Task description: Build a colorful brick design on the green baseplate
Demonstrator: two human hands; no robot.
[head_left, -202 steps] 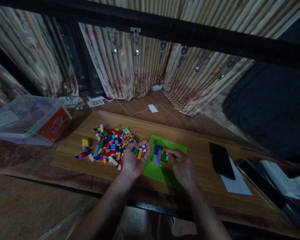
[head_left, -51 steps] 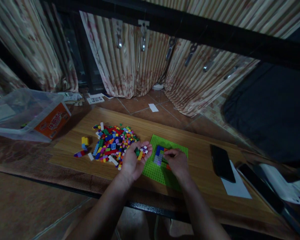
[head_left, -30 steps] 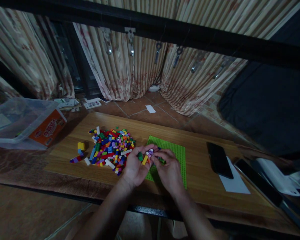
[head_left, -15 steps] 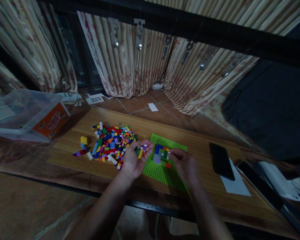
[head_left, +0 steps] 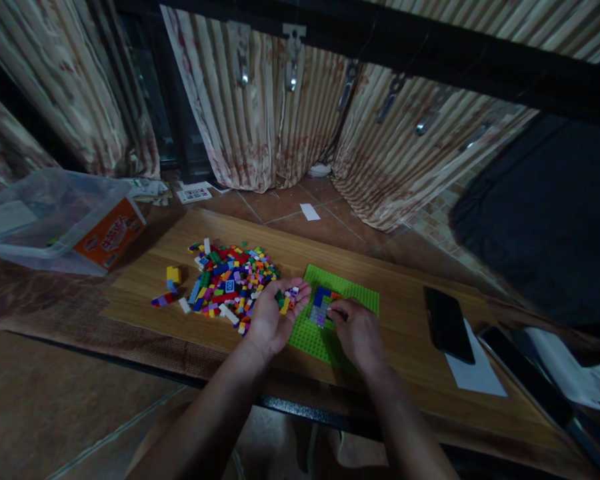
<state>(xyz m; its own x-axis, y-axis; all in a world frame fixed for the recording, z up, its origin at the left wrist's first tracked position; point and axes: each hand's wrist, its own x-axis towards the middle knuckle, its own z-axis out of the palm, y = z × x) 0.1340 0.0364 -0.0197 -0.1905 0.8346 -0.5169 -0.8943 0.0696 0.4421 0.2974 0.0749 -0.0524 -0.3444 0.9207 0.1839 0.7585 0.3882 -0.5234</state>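
My left hand is palm up and cupped, holding several small building bricks in yellow, green, white, purple and orange. It sits between the loose pile and the green baseplate. On that plate stands a low build with blue bricks at its back left and greyish-lavender bricks in front of them; an orange part shows behind my fingers. My right hand is closed in a pinch at the build's right side. A small pale brick seems to be at its fingertips, mostly hidden, and the fingers cover the rest of the build.
A pile of mixed bricks lies left on the wooden board. Left of it are joined yellow and blue bricks. A clear plastic bin stands far left. A black phone on white paper lies right.
My right hand went to the left palm about a second ago, then back over the baseplate with a small whitish brick. Since then it has shifted left and down onto the build. The left hand stays cupped.
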